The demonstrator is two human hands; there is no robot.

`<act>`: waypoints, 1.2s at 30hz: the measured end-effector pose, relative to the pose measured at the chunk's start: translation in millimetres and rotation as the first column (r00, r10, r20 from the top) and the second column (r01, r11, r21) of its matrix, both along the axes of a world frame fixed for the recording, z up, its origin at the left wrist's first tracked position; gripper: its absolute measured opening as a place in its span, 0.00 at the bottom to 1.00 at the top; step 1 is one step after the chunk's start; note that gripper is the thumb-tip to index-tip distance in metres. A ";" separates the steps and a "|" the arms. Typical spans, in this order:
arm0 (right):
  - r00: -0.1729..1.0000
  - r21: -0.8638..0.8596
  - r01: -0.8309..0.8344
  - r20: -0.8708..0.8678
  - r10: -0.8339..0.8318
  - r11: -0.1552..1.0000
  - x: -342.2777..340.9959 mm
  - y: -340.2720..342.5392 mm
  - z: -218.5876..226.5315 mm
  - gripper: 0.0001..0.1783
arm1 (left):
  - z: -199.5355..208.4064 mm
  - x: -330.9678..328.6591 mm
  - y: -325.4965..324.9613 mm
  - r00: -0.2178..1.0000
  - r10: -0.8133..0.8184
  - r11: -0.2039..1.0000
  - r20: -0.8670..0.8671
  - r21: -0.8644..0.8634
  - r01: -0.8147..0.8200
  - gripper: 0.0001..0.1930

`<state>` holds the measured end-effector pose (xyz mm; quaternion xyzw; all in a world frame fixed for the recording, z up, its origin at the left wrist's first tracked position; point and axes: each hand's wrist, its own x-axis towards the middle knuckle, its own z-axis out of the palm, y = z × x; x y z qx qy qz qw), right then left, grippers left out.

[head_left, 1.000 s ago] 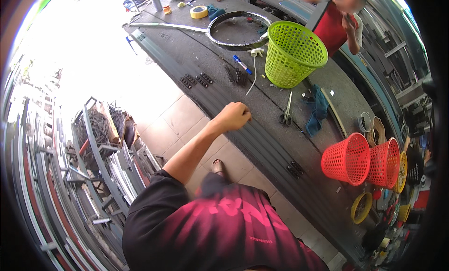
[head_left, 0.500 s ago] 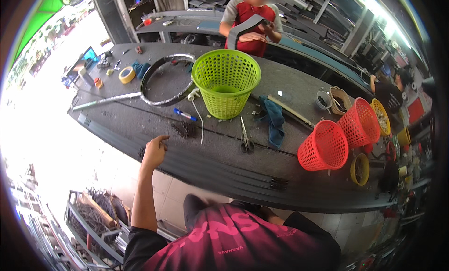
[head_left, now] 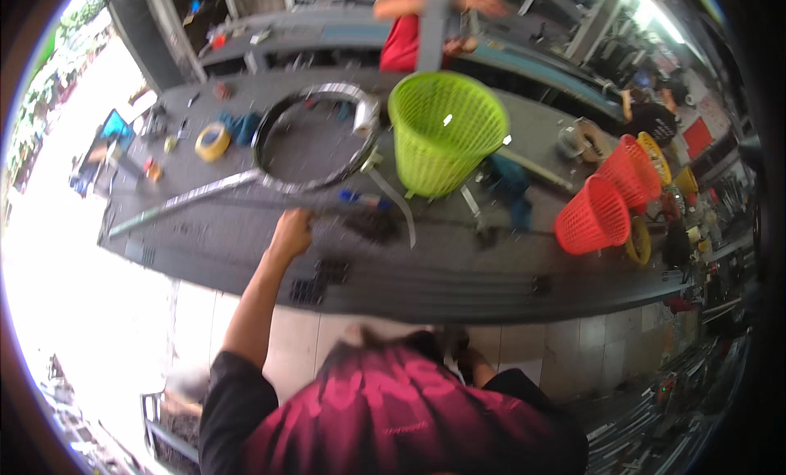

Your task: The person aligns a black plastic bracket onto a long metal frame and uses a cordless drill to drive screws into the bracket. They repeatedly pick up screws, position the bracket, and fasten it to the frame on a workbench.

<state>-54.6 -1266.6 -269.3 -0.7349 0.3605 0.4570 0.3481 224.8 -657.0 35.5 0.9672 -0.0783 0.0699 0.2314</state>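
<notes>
My left hand [head_left: 292,232] is over the near part of the dark workbench [head_left: 458,282], fingers curled closed. Whatever may be inside them is hidden. To its right lie a dark bundle [head_left: 372,227], too blurred to name, and a blue marker [head_left: 364,199]. Small black pieces [head_left: 332,271] rest at the bench's near edge, below the hand. Down by my waist, beyond my shirt, only a small part of my right hand [head_left: 472,362] shows; its fingers cannot be made out. A green perforated basket [head_left: 446,135] stands on the bench ahead.
A large ring [head_left: 260,151] and a long bar [head_left: 188,196] lie left, near a tape roll [head_left: 213,142]. Scissors [head_left: 483,229] and a blue cloth [head_left: 514,192] lie right, before red baskets [head_left: 591,217]. Across the bench a person [head_left: 401,41] handles a grey strip [head_left: 433,33].
My view has shifted, so the bench items sit differently in the picture. My left hand's index finger, stretched out before, is now curled in. The person opposite has raised an arm.
</notes>
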 end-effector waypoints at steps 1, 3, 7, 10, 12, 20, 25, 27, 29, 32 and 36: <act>1.000 0.015 0.027 -0.007 -0.027 1.000 -11.5 16.0 6.0 0.18 | -4.7 4.6 5.1 0.994 0.002 1.000 -0.108 0.004 -0.002 0.20; 1.000 0.085 0.002 0.006 -0.003 0.996 -37.6 42.3 19.5 0.19 | -10.6 4.2 11.2 0.996 -0.032 0.999 -0.085 -0.027 0.030 0.20; 0.919 0.079 -0.291 0.300 0.256 0.953 -67.5 71.6 29.4 0.28 | -5.9 1.2 14.2 0.992 -0.099 0.980 -0.080 -0.179 0.084 0.20; 0.974 0.098 -0.170 0.169 0.152 0.981 -76.7 83.5 23.0 0.24 | 5.4 -8.6 14.0 0.993 -0.114 0.977 -0.043 -0.188 0.104 0.21; 0.990 -0.027 -0.143 -0.005 0.143 0.989 -79.1 88.9 21.2 0.20 | 11.3 -15.3 16.8 0.991 -0.131 0.973 0.011 -0.189 0.131 0.22; 0.992 -0.050 0.079 -0.090 -0.083 0.996 -100.0 101.9 37.2 0.12 | -1.4 -22.2 41.2 0.999 -0.005 0.982 0.036 -0.190 0.012 0.21; 0.999 0.035 0.049 0.010 -0.049 0.998 -115.1 100.2 3.9 0.15 | 1.4 -9.9 36.1 0.999 -0.013 0.982 -0.044 -0.188 0.004 0.16; 1.000 0.003 0.009 -0.027 -0.009 1.000 -119.8 100.5 -11.1 0.19 | 2.7 -7.7 33.3 0.999 -0.012 0.985 -0.048 -0.175 0.004 0.14; 0.993 0.033 -0.111 0.055 0.109 0.993 -121.3 100.0 -18.3 0.23 | -0.6 -6.2 33.4 0.999 0.012 0.989 -0.046 -0.144 -0.018 0.13; 0.991 0.016 -0.112 0.070 0.110 0.994 -107.6 100.0 -11.9 0.25 | -15.5 -1.8 34.8 0.999 0.010 0.987 -0.043 -0.158 -0.017 0.12; 0.973 -0.058 -0.161 0.159 0.168 0.985 -46.5 114.2 14.2 0.28 | -25.6 -5.8 31.0 0.987 0.112 0.993 -0.120 -0.025 -0.115 0.12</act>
